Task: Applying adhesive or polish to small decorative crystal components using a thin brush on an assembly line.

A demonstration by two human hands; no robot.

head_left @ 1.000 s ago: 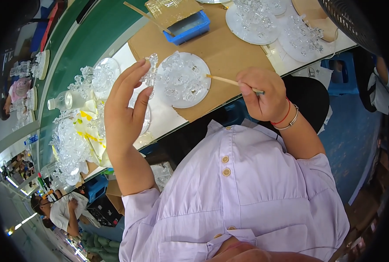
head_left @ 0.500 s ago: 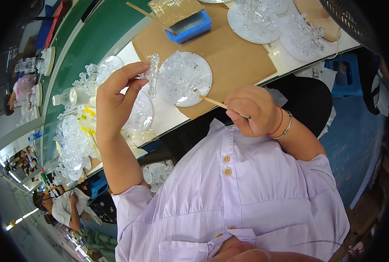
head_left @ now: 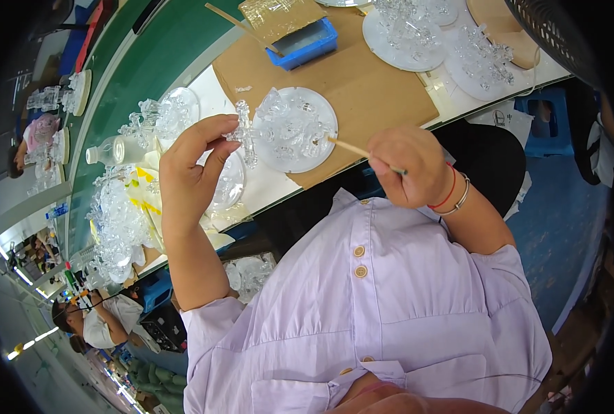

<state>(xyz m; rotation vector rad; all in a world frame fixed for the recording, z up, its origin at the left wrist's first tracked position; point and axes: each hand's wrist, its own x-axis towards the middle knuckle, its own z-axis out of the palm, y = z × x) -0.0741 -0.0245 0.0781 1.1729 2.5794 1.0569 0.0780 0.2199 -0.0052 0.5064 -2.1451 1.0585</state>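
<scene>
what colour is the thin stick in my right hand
The thin stick in your right hand is mostly light tan, seen best in the head view.

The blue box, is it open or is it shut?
The blue box is open, at least in part: its pale inside shows beside the brown piece.

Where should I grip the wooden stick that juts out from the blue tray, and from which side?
Probably the outer half of the wooden stick, pinched across its thin width from the left: that end juts clear of the blue tray, while the brown flap crowds its right.
</scene>
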